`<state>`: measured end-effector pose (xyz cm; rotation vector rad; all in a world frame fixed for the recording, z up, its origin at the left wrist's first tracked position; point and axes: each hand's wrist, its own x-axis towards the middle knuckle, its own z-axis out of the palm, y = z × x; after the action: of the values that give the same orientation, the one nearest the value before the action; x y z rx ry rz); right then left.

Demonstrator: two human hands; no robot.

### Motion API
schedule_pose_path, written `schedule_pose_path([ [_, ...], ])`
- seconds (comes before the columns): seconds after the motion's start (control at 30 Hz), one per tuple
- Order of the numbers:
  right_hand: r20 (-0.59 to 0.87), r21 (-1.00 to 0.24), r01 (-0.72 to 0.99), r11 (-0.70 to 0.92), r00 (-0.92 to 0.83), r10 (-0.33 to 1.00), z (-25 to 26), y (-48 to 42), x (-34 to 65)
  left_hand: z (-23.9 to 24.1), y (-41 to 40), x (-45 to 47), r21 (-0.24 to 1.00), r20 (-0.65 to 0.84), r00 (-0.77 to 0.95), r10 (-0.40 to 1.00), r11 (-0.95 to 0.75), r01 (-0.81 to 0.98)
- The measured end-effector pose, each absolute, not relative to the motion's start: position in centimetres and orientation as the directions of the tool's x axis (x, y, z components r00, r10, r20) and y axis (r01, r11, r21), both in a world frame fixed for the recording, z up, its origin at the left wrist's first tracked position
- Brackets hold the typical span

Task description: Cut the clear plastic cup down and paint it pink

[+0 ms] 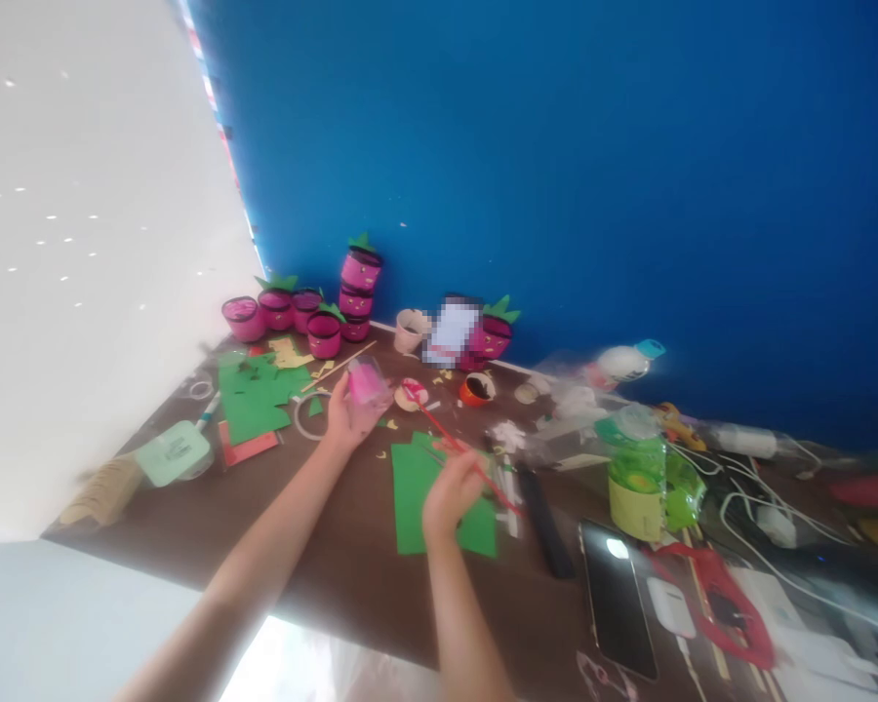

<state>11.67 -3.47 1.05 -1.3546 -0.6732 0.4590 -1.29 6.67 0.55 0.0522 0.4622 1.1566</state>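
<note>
Over the brown table (pixel 351 575), as I see it:
Left hand (pixel 347 414): fingers wrapped round a small pink cup (pixel 368 385), held just above the tabletop.
Right hand (pixel 450 492): fingers pinched on a thin red stick (pixel 454 444), tip near the cup.
Below: green paper sheet (pixel 417 487).
Far edge: pink strawberry cups (pixel 314 312).

My left hand (pixel 345 417) grips a small pink cup (pixel 367 383) above the brown table (pixel 351 575), while my right hand (pixel 450 492) pinches a thin red stick (pixel 459 447) whose far tip reaches toward the cup. A green paper sheet (pixel 417 487) lies under my right hand, and pink strawberry cups (pixel 326 312) stand far left against the blue wall (pixel 556 146).
</note>
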Motion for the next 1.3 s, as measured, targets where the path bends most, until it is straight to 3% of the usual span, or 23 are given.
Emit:
schedule_pose_path([
  [0.27,0.33,-0.942,0.286,0.177,0.687,0.648,1.3,-3.8,11.4,0.5,6.9,-1.4,0.254,-0.32,0.301,0.898,0.388,-0.886],
  [0.4,0.369,-0.929,0.293,0.227,0.656,0.658,1.4,-4.0,11.1,0.6,6.9,-1.4,0.255,-0.305,0.262,0.916,0.344,-0.904],
  [0.73,0.074,-0.946,-0.128,0.298,0.81,0.581,1.6,-3.3,13.8,0.4,7.1,-1.8,0.237,-0.292,0.186,0.938,0.259,-0.936],
  [1.1,-0.094,-0.894,-0.37,0.251,0.704,0.704,1.8,-3.4,12.3,0.4,6.7,-1.8,0.236,-0.213,0.243,0.947,0.291,-0.927],
  [1.3,-0.104,-0.858,-0.428,0.284,0.686,0.72,1.8,-3.2,11.9,0.3,6.7,-1.2,0.278,-0.271,0.219,0.937,0.294,-0.914],
])
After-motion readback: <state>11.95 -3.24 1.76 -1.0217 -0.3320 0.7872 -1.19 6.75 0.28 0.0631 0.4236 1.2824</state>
